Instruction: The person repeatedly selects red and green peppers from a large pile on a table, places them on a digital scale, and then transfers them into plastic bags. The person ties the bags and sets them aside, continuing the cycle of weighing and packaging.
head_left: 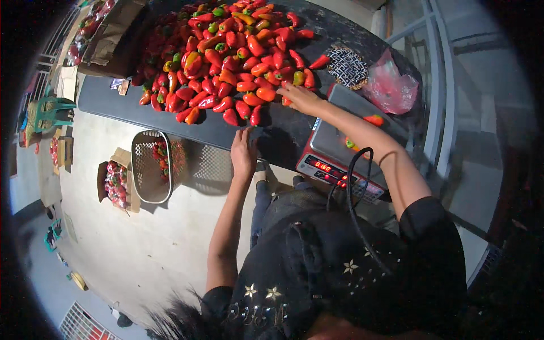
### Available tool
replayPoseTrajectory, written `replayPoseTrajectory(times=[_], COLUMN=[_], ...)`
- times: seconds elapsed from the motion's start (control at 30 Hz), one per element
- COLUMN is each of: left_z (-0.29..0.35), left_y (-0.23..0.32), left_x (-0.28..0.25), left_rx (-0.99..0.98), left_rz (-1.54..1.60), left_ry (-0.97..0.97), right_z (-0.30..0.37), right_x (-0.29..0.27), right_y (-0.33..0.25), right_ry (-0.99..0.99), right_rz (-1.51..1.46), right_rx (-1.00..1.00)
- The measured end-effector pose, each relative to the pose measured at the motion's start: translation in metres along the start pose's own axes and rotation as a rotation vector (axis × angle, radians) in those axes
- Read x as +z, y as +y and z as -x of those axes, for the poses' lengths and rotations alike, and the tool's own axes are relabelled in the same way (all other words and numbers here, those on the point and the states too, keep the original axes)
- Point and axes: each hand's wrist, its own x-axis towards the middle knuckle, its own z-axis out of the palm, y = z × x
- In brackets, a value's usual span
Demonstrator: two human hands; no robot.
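One half-open right hand (301, 100) touches red peppers (247, 86), forearm (368, 136) stretched above a digital scale (318, 164); the left hand (243, 150) curls loosely, its grip unclear.

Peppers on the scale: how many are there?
2: an orange pepper beyond the right forearm, and a greenish one on its near side. The arm may hide more.

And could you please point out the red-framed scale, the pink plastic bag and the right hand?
Red-framed scale (330, 141), head view: its grey weighing plate.
Pink plastic bag (391, 90), head view: its crumpled middle.
Right hand (302, 100), head view: the back of the hand.
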Motion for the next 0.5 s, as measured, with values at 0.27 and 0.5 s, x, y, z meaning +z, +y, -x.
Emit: replayPoseTrajectory(times=[0.27, 0.5], left_z=[-0.053, -0.053], left_y=[0.010, 0.016], left_x=[0.050, 0.071], left_rx=[0.085, 0.218], left_rz=[-0.280, -0.024], left_ry=[0.020, 0.093], right_z=[0.087, 0.317], right_x=[-0.128, -0.115], right_y=[0.000, 0.061], right_ry=[0.383, 0.954], right_rz=[-0.200, -0.134], right_rx=[0.120, 0.690])
